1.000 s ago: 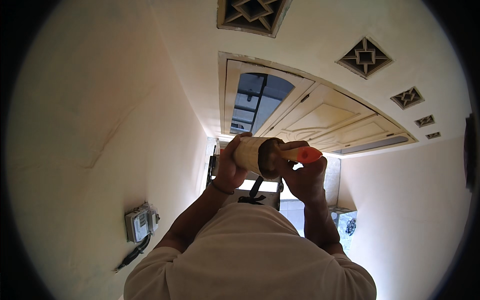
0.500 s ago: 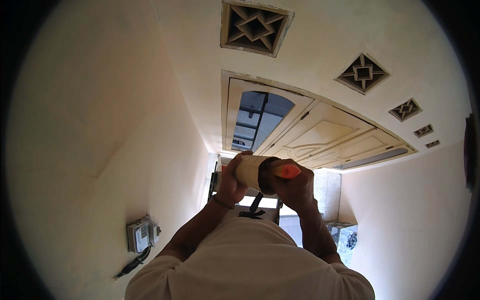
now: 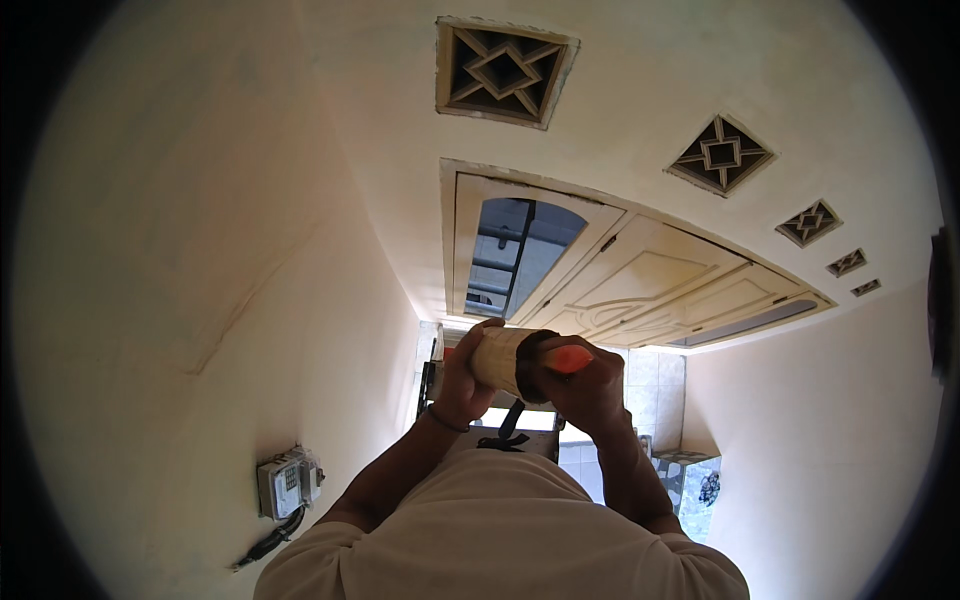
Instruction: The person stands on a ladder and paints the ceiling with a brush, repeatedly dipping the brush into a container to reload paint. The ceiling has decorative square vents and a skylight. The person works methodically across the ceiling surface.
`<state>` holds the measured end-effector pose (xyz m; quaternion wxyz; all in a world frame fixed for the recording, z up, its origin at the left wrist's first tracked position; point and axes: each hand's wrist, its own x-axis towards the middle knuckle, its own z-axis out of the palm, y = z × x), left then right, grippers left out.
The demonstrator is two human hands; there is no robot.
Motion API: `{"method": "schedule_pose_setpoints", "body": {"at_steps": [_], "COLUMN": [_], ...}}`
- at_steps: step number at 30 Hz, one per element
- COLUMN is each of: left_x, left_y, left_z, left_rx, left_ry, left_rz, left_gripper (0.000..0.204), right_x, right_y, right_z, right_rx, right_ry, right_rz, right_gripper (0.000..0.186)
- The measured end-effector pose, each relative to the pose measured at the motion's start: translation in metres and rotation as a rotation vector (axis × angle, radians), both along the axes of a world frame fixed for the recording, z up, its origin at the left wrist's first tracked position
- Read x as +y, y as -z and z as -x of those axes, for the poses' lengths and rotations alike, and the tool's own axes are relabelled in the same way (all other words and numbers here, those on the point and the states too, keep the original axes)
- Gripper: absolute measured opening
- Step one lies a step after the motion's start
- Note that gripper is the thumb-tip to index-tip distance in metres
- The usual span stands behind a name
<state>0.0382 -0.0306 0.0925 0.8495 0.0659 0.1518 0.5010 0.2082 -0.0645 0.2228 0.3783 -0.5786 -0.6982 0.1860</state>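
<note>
My left hand (image 3: pixel 462 385) is wrapped round a pale, rough cylindrical container (image 3: pixel 498 356), held sideways in front of my chest, its dark open end facing right. My right hand (image 3: pixel 590 395) is closed on a brush with a wooden handle and orange tip (image 3: pixel 566 359), right at that opening. The lower part of the brush is hidden by my fingers and the container, so I cannot tell how far inside it is.
Cream panelled doors (image 3: pixel 650 280) with a glazed panel stand ahead, below several patterned vent openings (image 3: pixel 505 70). A grey box with cables (image 3: pixel 285 488) is fixed to the left wall. Tiles (image 3: pixel 650 385), a marbled ledge (image 3: pixel 695 490) and dark objects (image 3: pixel 505 435) lie beyond my hands.
My right hand and the brush have moved left, closer into the container's mouth, with less handle showing. The whole scene, container included, sits lower in the picture as the view has shifted.
</note>
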Motion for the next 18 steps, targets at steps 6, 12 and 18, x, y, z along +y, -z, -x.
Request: {"method": "schedule_pose_setpoints", "body": {"at_steps": [6, 12, 18], "left_x": [0.002, 0.006, 0.01], "left_y": [0.002, 0.007, 0.005], "left_z": [0.001, -0.003, -0.007], "left_rx": [0.021, 0.002, 0.006], "left_ry": [0.001, -0.015, 0.006], "left_rz": [0.0, 0.011, 0.0], "left_gripper": [0.043, 0.045, 0.041], "right_x": [-0.009, -0.004, -0.008], "right_y": [-0.012, -0.005, 0.006], "right_z": [-0.008, -0.014, -0.017], "right_rx": [0.205, 0.162, 0.272], "right_ry": [-0.021, -0.099, -0.014], "right_rz": [-0.073, -0.208, -0.135], "right_gripper": [0.022, 0.024, 0.02]}}
